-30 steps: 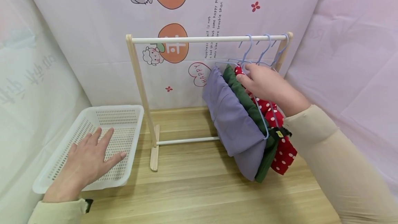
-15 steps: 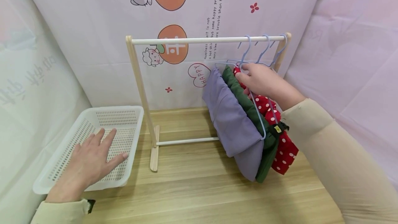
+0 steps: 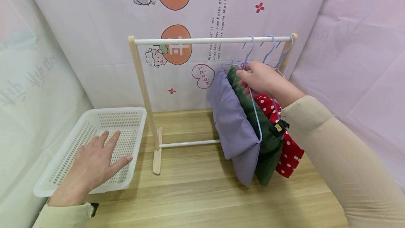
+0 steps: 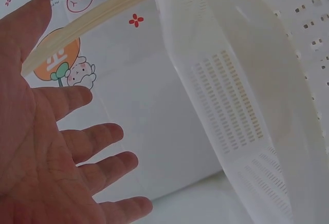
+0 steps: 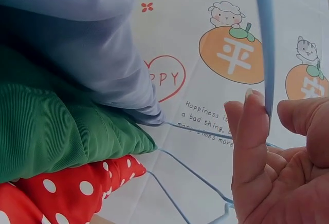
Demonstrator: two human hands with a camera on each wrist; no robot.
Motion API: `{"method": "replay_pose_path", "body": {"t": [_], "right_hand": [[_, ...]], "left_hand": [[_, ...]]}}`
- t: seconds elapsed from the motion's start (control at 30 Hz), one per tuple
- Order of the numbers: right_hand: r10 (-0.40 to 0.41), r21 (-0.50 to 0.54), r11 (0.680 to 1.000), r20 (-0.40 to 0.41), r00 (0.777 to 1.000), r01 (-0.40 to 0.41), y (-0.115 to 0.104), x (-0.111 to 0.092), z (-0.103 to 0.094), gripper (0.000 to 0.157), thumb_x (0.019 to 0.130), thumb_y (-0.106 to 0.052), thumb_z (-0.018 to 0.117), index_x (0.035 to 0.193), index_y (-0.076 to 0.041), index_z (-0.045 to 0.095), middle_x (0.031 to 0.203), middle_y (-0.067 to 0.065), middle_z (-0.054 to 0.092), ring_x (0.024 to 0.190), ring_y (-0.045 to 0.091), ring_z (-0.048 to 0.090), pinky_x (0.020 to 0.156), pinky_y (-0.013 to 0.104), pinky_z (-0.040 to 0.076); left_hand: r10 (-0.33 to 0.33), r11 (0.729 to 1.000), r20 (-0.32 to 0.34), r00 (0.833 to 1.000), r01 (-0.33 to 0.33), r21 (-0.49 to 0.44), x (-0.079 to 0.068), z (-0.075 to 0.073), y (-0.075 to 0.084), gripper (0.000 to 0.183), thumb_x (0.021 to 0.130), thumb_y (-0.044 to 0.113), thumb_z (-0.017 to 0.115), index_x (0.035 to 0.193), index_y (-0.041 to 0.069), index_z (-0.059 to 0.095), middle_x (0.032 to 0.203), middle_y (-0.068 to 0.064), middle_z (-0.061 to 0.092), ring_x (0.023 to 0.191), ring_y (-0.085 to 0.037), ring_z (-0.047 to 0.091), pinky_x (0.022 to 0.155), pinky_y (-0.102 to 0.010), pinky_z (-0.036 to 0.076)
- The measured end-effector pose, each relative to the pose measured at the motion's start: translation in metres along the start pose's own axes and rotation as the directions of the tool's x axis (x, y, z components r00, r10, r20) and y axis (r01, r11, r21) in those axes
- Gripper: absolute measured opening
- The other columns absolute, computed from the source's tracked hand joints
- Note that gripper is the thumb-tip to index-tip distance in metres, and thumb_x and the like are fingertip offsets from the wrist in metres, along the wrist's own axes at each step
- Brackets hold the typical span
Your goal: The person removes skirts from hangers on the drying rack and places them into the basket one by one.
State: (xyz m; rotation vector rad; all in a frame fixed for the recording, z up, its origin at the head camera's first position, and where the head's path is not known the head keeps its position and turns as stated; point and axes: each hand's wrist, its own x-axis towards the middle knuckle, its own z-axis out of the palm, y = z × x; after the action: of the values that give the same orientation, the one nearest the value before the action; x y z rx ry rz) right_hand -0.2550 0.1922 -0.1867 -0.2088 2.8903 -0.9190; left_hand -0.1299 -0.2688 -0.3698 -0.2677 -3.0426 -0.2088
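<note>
Three light-blue hangers hang at the right end of the rack's white rail. They carry a lavender cloth, a dark green cloth and a red cloth with white dots. My right hand holds the front hanger, the lavender one, just below its hook. Its wire runs between thumb and fingers in the right wrist view. Over the white basket at left, my left hand hovers with fingers spread, holding nothing; its palm shows in the left wrist view.
A wooden post carries the rail at left, beside the basket. Its foot stands on the wood-grain table. A lower white bar runs behind the cloths. White printed sheets surround the table on the back and sides.
My right hand has shifted slightly left. The front hanger's lower corner and the lavender cloth's bottom have swung left, showing more green cloth. My left hand has moved very slightly right.
</note>
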Motion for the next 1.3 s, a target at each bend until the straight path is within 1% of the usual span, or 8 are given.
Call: {"method": "replay_pose_path", "body": {"t": [0.1, 0.3, 0.4, 0.63, 0.77, 0.87, 1.17, 1.3], "right_hand": [[0.004, -0.009, 1.0, -0.009, 1.0, -0.005, -0.001, 0.001, 0.001, 0.046, 0.111, -0.041, 0.045, 0.132, 0.0, 0.054, 0.117, 0.017, 0.068, 0.091, 0.031, 0.071, 0.073, 0.037, 0.064], [0.022, 0.005, 1.0, -0.037, 0.999, -0.022, -0.003, 0.001, 0.003, 0.047, 0.111, -0.044, 0.044, 0.126, -0.001, 0.055, 0.106, 0.015, 0.068, 0.081, 0.024, 0.069, 0.071, 0.038, 0.063], [0.029, 0.003, 1.0, -0.051, 0.998, -0.029, -0.004, 0.003, 0.004, 0.048, 0.111, -0.046, 0.043, 0.123, -0.002, 0.056, 0.102, 0.013, 0.068, 0.08, 0.024, 0.068, 0.07, 0.036, 0.062], [0.042, -0.089, 0.995, -0.082, 0.996, -0.05, -0.008, 0.007, 0.004, 0.055, 0.111, -0.05, 0.037, 0.128, -0.001, 0.056, 0.099, 0.011, 0.071, 0.073, 0.021, 0.067, 0.067, 0.034, 0.059], [0.043, -0.117, 0.992, -0.09, 0.995, -0.054, -0.009, 0.009, 0.006, 0.058, 0.111, -0.05, 0.035, 0.134, -0.001, 0.054, 0.102, 0.013, 0.072, 0.073, 0.021, 0.067, 0.068, 0.033, 0.058], [0.039, -0.129, 0.99, -0.098, 0.994, -0.051, -0.01, 0.01, 0.007, 0.058, 0.112, -0.05, 0.033, 0.135, -0.001, 0.055, 0.104, 0.015, 0.073, 0.075, 0.022, 0.066, 0.066, 0.032, 0.057], [0.035, -0.143, 0.988, -0.105, 0.994, -0.05, -0.014, 0.013, 0.01, 0.053, 0.113, -0.046, 0.031, 0.132, -0.003, 0.057, 0.099, 0.013, 0.071, 0.074, 0.024, 0.066, 0.07, 0.038, 0.059], [0.035, -0.149, 0.987, -0.106, 0.994, -0.051, -0.017, 0.014, 0.013, 0.051, 0.113, -0.044, 0.032, 0.128, -0.003, 0.058, 0.097, 0.014, 0.07, 0.073, 0.023, 0.066, 0.068, 0.036, 0.058]], "left_hand": [[0.008, 1.0, -0.007, 1.0, -0.008, 0.005, 0.001, 0.0, 0.001, 0.1, 0.096, 0.075, 0.052, 0.161, 0.002, 0.032, 0.158, -0.039, 0.032, 0.139, -0.063, 0.035, 0.101, -0.087, 0.028], [0.056, 0.998, -0.061, 0.997, -0.054, 0.032, 0.005, 0.001, 0.006, 0.097, 0.096, 0.071, 0.056, 0.159, 0.001, 0.036, 0.155, -0.039, 0.038, 0.136, -0.06, 0.043, 0.098, -0.081, 0.038], [0.071, 0.997, -0.078, 0.994, -0.07, 0.011, 0.006, 0.001, 0.009, 0.094, 0.097, 0.069, 0.058, 0.158, 0.0, 0.037, 0.155, -0.039, 0.039, 0.137, -0.059, 0.043, 0.102, -0.08, 0.037], [0.093, 0.993, -0.075, 0.993, -0.097, -0.061, 0.009, 0.001, 0.017, 0.095, 0.098, 0.066, 0.058, 0.16, -0.002, 0.033, 0.157, -0.04, 0.035, 0.139, -0.061, 0.04, 0.111, -0.074, 0.035], [0.084, 0.989, -0.061, 0.995, -0.091, -0.121, 0.011, 0.002, 0.024, 0.095, 0.099, 0.066, 0.057, 0.162, 0.0, 0.031, 0.159, -0.039, 0.032, 0.138, -0.062, 0.04, 0.111, -0.073, 0.036], [0.084, 0.986, -0.061, 0.995, -0.092, -0.14, 0.013, 0.004, 0.028, 0.093, 0.099, 0.064, 0.058, 0.162, 0.0, 0.031, 0.159, -0.038, 0.033, 0.137, -0.062, 0.042, 0.109, -0.074, 0.038], [0.106, 0.98, -0.065, 0.992, -0.116, -0.163, 0.022, 0.011, 0.045, 0.09, 0.101, 0.061, 0.058, 0.162, 0.001, 0.03, 0.16, -0.036, 0.035, 0.136, -0.059, 0.046, 0.107, -0.071, 0.043], [0.114, 0.974, -0.069, 0.991, -0.126, -0.191, 0.026, 0.016, 0.052, 0.089, 0.101, 0.06, 0.059, 0.162, 0.002, 0.031, 0.16, -0.034, 0.036, 0.137, -0.058, 0.047, 0.108, -0.07, 0.043]]}}
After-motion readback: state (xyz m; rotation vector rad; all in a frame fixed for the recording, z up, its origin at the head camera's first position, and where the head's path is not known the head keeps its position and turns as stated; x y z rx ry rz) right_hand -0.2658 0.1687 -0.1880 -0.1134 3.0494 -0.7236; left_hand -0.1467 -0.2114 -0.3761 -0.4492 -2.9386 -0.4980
